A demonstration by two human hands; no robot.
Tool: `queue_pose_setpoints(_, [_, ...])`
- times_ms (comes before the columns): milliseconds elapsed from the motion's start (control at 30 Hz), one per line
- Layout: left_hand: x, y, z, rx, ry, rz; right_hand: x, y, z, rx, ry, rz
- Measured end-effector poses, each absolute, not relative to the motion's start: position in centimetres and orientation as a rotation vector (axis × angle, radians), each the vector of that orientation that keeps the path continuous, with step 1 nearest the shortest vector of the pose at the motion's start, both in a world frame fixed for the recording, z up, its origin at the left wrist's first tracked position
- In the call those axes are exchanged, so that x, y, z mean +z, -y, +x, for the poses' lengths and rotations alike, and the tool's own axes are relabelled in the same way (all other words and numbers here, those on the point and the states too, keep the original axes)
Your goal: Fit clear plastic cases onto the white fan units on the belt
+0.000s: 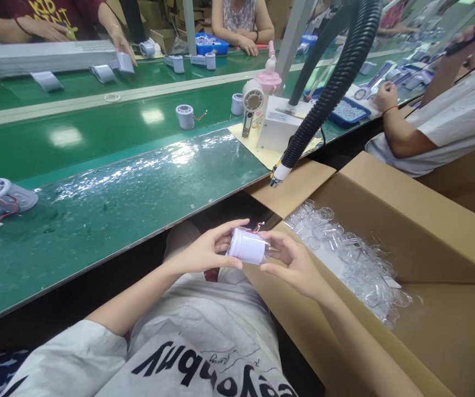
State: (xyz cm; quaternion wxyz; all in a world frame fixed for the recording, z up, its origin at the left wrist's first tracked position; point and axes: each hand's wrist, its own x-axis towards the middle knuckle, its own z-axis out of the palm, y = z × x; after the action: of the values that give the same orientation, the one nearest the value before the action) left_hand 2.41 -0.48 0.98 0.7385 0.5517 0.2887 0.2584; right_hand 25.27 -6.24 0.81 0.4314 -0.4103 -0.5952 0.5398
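Observation:
Above my lap, a pale lilac cylindrical fan housing (248, 246) lies on its side between my two hands. My left hand (216, 246) has its fingers and thumb around the left end. At the right end, my right hand (289, 258) grips a clear plastic piece (267, 249) that sits against the housing. Thin red and white wires (258, 226) stick up from the housing's top. To the right of my right hand stands an open cardboard box (386, 220) with many clear plastic pieces (345, 259) inside.
A black flexible hose (328, 94) hangs over the box edge. Along the green bench (138, 204) runs a conveyor (109, 124) carrying fan housings (185, 117). A fan part with wires (1, 201) rests at left. A white device (281, 124) stands near the hose. Co-workers sit opposite and at right.

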Motion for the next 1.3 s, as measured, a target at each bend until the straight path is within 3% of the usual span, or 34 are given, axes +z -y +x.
queue_pose_setpoints(267, [-1.3, -8.1, 8.7, 0.670, -0.696, 1.085, -5.7, 1.0, 25.2, 1.150, 0.946, -1.035])
queue_pose_setpoints(600, [-1.4, -11.5, 10.9, 0.660, -0.694, 1.198, -7.5, -3.0, 27.0, 1.086, 0.942, -1.020])
queue_pose_setpoints(833, [-0.9, -7.6, 6.9, 0.613, -0.648, 1.278, -3.7, 0.2, 27.5, 1.205, 1.209, -0.990])
queue_pose_setpoints(1067, [1.2, -2.0, 3.9, 0.552, -0.533, 1.564, 2.1, 5.2, 27.1, 1.074, 1.722, -1.106])
queue_pose_setpoints(1300, [2.5, 0.2, 2.6, 0.593, -0.488, 1.712, 4.5, 6.9, 26.5, 1.247, 1.707, -1.164])
